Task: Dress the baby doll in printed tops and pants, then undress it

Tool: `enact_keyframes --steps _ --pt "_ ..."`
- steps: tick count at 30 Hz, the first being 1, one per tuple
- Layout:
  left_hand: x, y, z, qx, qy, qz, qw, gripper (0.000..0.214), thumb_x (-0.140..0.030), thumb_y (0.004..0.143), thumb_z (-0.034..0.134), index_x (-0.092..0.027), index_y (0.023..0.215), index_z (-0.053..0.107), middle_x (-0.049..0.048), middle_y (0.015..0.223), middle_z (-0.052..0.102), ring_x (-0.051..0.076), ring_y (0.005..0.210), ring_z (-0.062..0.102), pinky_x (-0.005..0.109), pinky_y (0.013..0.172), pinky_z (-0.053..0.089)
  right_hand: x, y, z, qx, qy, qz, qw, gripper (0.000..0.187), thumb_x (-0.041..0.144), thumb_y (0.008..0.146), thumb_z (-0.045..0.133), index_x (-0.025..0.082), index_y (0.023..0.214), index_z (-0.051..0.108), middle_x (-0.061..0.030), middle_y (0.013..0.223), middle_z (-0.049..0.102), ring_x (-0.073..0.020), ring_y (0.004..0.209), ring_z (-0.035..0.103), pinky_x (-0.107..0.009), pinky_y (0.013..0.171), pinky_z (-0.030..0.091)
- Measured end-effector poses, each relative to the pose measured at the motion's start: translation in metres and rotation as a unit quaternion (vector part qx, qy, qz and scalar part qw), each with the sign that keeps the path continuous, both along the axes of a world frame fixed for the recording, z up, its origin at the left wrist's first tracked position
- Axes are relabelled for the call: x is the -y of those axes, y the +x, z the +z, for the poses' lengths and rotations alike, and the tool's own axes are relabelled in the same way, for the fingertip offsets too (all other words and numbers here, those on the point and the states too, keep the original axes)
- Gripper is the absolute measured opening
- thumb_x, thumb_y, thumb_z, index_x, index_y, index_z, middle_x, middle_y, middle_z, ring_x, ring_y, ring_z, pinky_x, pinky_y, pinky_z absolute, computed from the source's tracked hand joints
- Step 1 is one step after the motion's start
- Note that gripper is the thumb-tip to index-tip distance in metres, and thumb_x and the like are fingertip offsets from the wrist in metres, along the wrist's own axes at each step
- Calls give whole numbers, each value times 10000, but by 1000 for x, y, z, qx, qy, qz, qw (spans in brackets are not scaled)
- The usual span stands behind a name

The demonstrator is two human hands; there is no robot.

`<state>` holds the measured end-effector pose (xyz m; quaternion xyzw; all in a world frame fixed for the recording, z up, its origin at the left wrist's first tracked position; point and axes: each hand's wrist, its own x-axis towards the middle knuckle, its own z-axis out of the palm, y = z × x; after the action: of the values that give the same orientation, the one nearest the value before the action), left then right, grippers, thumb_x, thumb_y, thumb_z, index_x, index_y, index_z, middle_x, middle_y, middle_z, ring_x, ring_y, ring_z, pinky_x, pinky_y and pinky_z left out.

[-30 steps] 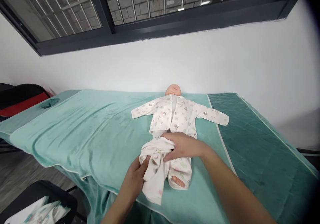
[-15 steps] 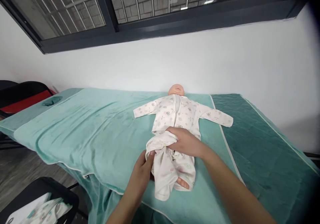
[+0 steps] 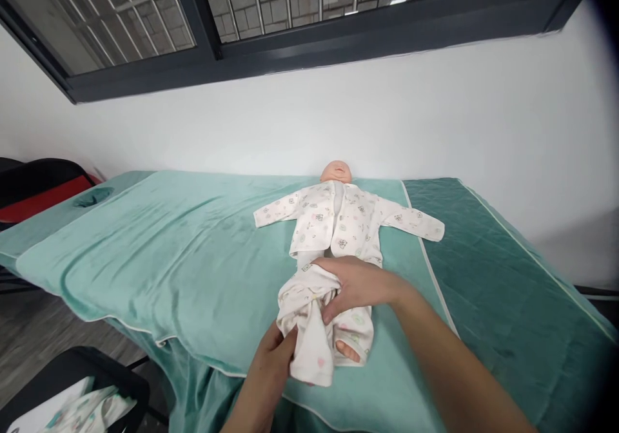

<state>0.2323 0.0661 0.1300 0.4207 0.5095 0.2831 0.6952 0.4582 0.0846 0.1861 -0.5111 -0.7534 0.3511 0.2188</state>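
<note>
A baby doll [image 3: 337, 172] lies on its back, head toward the wall, in a white printed baby jacket [image 3: 316, 217] with both sleeves spread out. White printed baby pants [image 3: 309, 291] are bunched around its legs. One doll foot [image 3: 347, 350] shows at the leg opening on the right; the other is mostly hidden by cloth. My left hand [image 3: 276, 359] grips the pants at their lower left side, thumb on top. My right hand [image 3: 355, 285] holds the gathered upper part of the pants, just below the jacket hem, fingers partly hidden by fabric.
The doll lies on a bed with a light green cover [image 3: 193, 240]; a darker green sheet [image 3: 488, 265] covers the right end. A black chair [image 3: 97, 362] holding printed cloth [image 3: 91, 410] stands at the lower left. Behind is a white wall [image 3: 309, 124] under a window.
My right hand has shifted slightly down with the gathered pants, its thumb now lower on the cloth. More of the doll's middle shows below the jacket. The camera view has shifted slightly.
</note>
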Motion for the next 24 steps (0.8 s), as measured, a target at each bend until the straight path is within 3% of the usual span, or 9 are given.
enact_keyframes --steps 3,8,12,17,21,24 --pt "-10 0 5 -37 61 -38 997 549 -492 752 695 -146 1177 664 61 920 729 173 732 604 256 644 454 0 0 -1 37 -4 -15 999 473 445 668 774 253 1067 606 -14 991 667 -235 888 604 -274 695 422" --pt "-18 -7 21 -75 46 -86 992 513 -497 806 646 -154 1188 658 54 956 721 165 741 577 245 626 412 1 1 1 51 -12 -9 999 450 473 678 760 238 1025 596 -17 950 651 -226 850 589 -273 673 417" --pt "-8 -10 30 41 -38 -51 997 518 -489 842 620 -202 1273 604 77 1079 703 199 856 633 271 695 466 1 4 3 16 -20 8 1000 460 470 675 765 229 1030 600 -22 973 650 -225 863 587 -274 685 423" --pt "2 -7 23 149 -113 3 982 522 -426 845 632 -183 1303 580 125 1158 685 266 989 656 336 785 519 2 5 2 14 -17 11 1000 393 382 708 738 230 1046 606 -15 955 657 -209 827 589 -271 672 425" --pt "-2 0 21 184 -99 29 978 515 -376 829 656 -170 1296 586 124 1134 696 261 985 664 335 811 520 2 6 0 -11 -9 16 1000 401 369 724 735 249 1083 601 0 992 666 -208 860 603 -270 685 440" --pt "-8 9 27 147 -52 28 987 519 -372 816 669 -213 1301 576 99 1165 689 245 985 665 318 811 516 0 5 -2 -62 16 0 998 356 337 755 709 254 1084 601 3 1065 665 -212 936 613 -270 737 454"
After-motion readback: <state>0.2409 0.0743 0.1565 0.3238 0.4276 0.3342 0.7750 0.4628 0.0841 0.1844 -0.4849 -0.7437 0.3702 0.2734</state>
